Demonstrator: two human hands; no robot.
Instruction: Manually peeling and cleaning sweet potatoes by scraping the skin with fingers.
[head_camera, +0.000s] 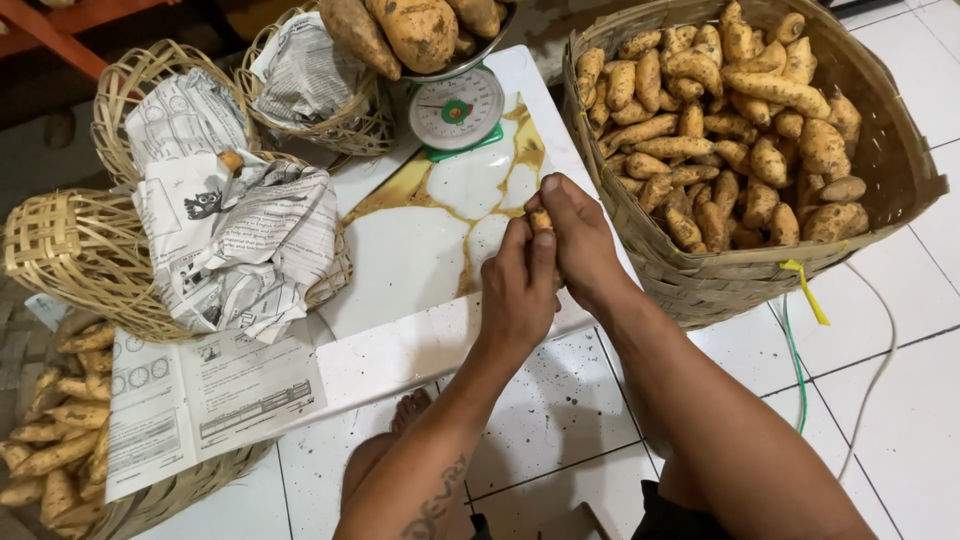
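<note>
Left hand and right hand meet over the near edge of the white bench, fingers of both closed around one small sweet potato, its tip showing between them. Left of the hands: small woven baskets lined with newspaper. Beyond: large woven basket full of sweet potatoes at right, kitchen scale loaded with more at the far edge.

1. Looks like a small produce packing spot on a tiled floor, probably home-based.
2. A big woven basket of sweet potatoes is sitting just right of the hands.
3. A dial scale is weighing more beyond them.
4. Paper-lined small baskets are waiting to the left.
</note>
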